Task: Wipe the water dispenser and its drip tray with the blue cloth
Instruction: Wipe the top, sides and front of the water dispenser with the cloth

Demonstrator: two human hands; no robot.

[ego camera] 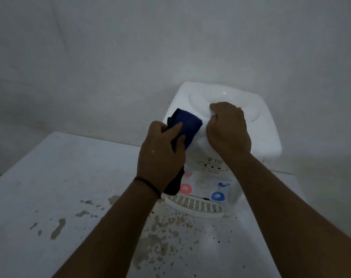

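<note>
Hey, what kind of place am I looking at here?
Probably a plain utility or pantry corner: a tabletop water dispenser with drip tray stands on a stained white counter against a bare wall.

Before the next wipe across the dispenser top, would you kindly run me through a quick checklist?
1. Blue cloth gripped by left hand: ok.
2. Cloth touching the water dispenser top: ok, at its left edge.
3. Right hand steadying the dispenser: ok, fingers curled at the bottle well's rim.
4. Drip tray seated in place: ok.
5. Drip tray wiped: cannot tell.
6. Countertop clean around the base: not ok, stained and speckled.
</note>
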